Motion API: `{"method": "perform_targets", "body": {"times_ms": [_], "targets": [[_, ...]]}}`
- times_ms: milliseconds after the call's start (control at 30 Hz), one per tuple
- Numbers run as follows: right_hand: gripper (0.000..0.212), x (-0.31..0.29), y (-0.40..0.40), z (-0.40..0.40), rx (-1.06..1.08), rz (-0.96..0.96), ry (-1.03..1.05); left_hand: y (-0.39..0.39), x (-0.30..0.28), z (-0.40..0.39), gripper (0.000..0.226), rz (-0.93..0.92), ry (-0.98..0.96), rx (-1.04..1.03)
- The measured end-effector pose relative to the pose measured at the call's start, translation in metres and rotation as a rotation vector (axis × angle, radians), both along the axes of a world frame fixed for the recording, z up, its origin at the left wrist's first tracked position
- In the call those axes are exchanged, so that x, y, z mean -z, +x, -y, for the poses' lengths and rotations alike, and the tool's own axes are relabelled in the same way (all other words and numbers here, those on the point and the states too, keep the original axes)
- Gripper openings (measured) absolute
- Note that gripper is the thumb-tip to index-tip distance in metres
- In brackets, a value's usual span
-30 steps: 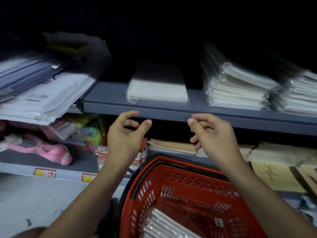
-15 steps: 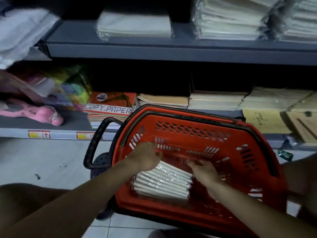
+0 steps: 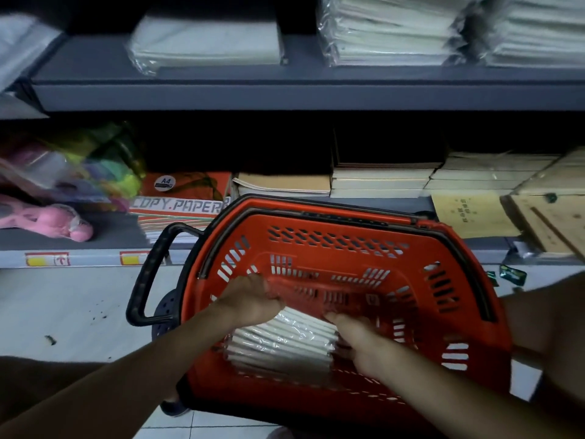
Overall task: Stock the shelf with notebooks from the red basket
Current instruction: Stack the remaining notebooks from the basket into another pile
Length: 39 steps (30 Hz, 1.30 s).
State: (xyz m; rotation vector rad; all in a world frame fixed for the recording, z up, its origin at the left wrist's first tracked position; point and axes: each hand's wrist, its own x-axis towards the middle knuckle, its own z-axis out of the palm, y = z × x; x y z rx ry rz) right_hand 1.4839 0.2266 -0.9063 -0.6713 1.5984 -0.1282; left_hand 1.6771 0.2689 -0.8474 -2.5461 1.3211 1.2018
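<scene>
The red basket stands on the floor in front of the shelving. Inside it lies a stack of white notebooks in clear plastic wrap. My left hand grips the far left corner of the stack, fingers curled over its edge. My right hand holds the stack's right side, fingertips tucked under it. On the grey shelf above, one low pile of wrapped notebooks lies at the centre, and taller piles lie to its right.
The basket's black handle sticks out to the left over the tiled floor. The lower shelf holds a copy paper ream, brown exercise books, yellow booklets and a pink toy. My knee shows at the right edge.
Both hands came down from the upper shelf edge into the basket and closed on the notebook stack. My view dropped from the shelf to the basket.
</scene>
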Motion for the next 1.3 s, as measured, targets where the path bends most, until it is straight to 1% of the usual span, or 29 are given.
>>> {"method": "perform_targets", "body": {"times_ms": [33, 100, 133, 167, 200, 233, 300, 333, 433, 467, 500, 567, 633, 700, 800, 867, 900, 967, 1000, 1033, 1067, 1133, 1167, 1233, 1300], "targets": [[0.023, -0.005, -0.003, -0.001, 0.014, 0.008, 0.006, -0.002, -0.004, -0.002, 0.038, -0.001, -0.014, -0.012], [0.036, -0.016, -0.01, -0.005, 0.017, -0.001, -0.009, -0.008, -0.017, -0.009, 0.042, -0.022, -0.038, -0.081], [0.042, -0.023, -0.013, -0.007, 0.026, 0.003, -0.023, -0.011, -0.023, -0.014, 0.039, -0.058, -0.062, -0.138], [0.046, -0.031, -0.015, -0.009, 0.037, 0.013, -0.039, -0.013, -0.029, -0.019, 0.031, -0.109, -0.11, -0.2], [0.045, -0.039, -0.016, -0.012, 0.041, 0.021, -0.06, -0.013, -0.035, -0.025, 0.018, -0.188, -0.161, -0.294], [0.042, -0.046, -0.018, -0.014, 0.041, 0.023, -0.078, -0.014, -0.044, -0.03, 0.009, -0.305, -0.213, -0.423], [0.028, -0.061, -0.02, -0.017, 0.046, 0.048, -0.114, -0.012, -0.057, -0.04, 0.016, -0.584, -0.302, -0.697], [0.023, -0.069, -0.021, -0.018, 0.061, 0.087, -0.117, -0.01, -0.062, -0.044, 0.016, -0.684, -0.322, -0.797], [0.022, -0.092, -0.024, -0.019, 0.148, 0.248, -0.058, -0.011, -0.079, -0.055, 0.01, -0.884, -0.313, -1.007], [0.023, -0.102, -0.025, -0.021, 0.169, 0.286, -0.054, -0.011, -0.082, -0.059, 0.007, -0.942, -0.292, -1.034], [0.024, -0.11, -0.026, -0.023, 0.177, 0.319, -0.067, -0.01, -0.086, -0.063, 0.004, -0.983, -0.267, -1.045], [0.027, -0.127, -0.029, -0.028, 0.17, 0.392, -0.125, -0.004, -0.095, -0.072, 0.014, -1.049, -0.242, -1.012], [0.023, -0.144, -0.033, -0.035, 0.127, 0.46, -0.175, 0.004, -0.106, -0.081, 0.023, -1.092, -0.278, -0.956], [0.019, -0.164, -0.036, -0.04, 0.064, 0.513, -0.212, 0.007, -0.118, -0.088, 0.024, -1.119, -0.4, -0.88], [0.02, -0.201, -0.038, -0.043, -0.036, 0.592, -0.296, 0.007, -0.135, -0.097, 0.033, -1.129, -0.674, -0.787], [0.025, -0.224, -0.034, -0.04, -0.147, 0.645, -0.387, 0.009, -0.147, -0.101, 0.014, -1.159, -0.811, -0.711], [0.03, -0.233, -0.031, -0.037, -0.194, 0.663, -0.442, 0.011, -0.153, -0.102, 0.013, -1.185, -0.837, -0.69], [0.042, -0.249, -0.023, -0.032, -0.236, 0.686, -0.555, 0.016, -0.163, -0.104, 0.045, -1.207, -0.836, -0.651], [0.045, -0.255, -0.019, -0.03, -0.241, 0.697, -0.598, 0.018, -0.167, -0.104, 0.055, -1.198, -0.85, -0.639], [0.044, -0.261, -0.014, -0.027, -0.244, 0.705, -0.629, 0.019, -0.172, -0.104, 0.06, -1.205, -0.88, -0.63], [0.041, -0.265, -0.009, -0.025, -0.248, 0.714, -0.647, 0.021, -0.176, -0.105, 0.058, -1.197, -0.924, -0.613], [0.036, -0.27, 0.001, -0.02, -0.24, 0.731, -0.642, 0.024, -0.184, -0.102, 0.04, -1.114, -1.012, -0.587], [0.035, -0.273, 0.005, -0.02, -0.232, 0.73, -0.641, 0.027, -0.187, -0.101, 0.035, -1.102, -1.046, -0.588], [0.028, -0.277, 0.014, -0.023, -0.231, 0.707, -0.662, 0.035, -0.192, -0.099, 0.04, -1.15, -1.082, -0.625], [0.022, -0.284, 0.021, -0.031, -0.246, 0.68, -0.693, 0.042, -0.197, -0.1, 0.055, -1.187, -1.122, -0.626]]}}
